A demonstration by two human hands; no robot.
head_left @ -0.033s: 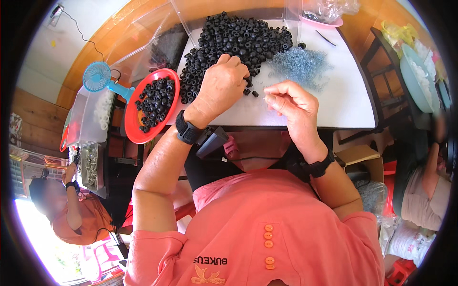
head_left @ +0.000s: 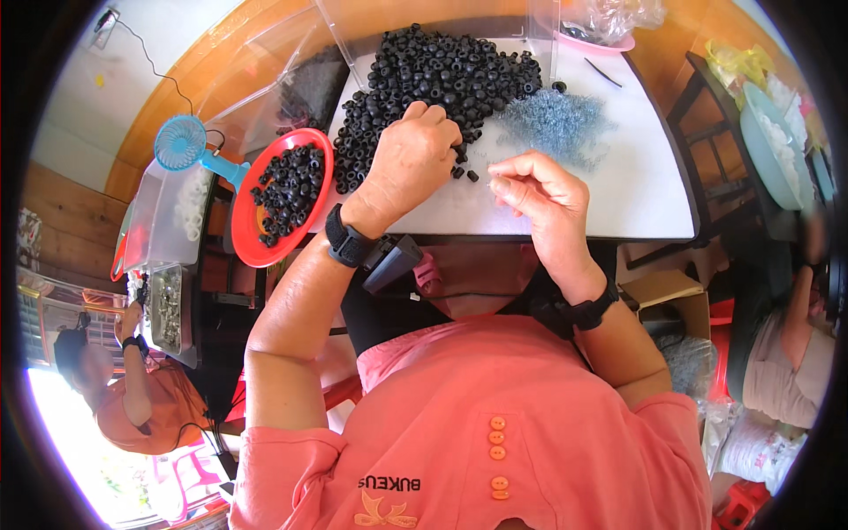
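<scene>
A large heap of small black hollow round parts (head_left: 442,75) spreads over the white tabletop (head_left: 632,194). My left hand (head_left: 413,148) is closed at the near edge of this heap, its curled fingers turned away so that their tips are hidden. To its right, my right hand (head_left: 546,190) is raised over the front of the table, thumb and forefinger pinched together. What lies between them is too small to make out. A couple of loose black parts (head_left: 472,175) sit between the hands. Beyond my right hand is a loose pile of fine, glinting bluish pieces (head_left: 556,128).
A red bowl (head_left: 238,231) of similar black parts stands at the table's left edge, beside a blue fan (head_left: 179,143). Clear plastic panels (head_left: 541,44) rise at the back, near a pink dish (head_left: 623,42). Another person (head_left: 146,402) works at far left; someone else (head_left: 791,362) sits at right.
</scene>
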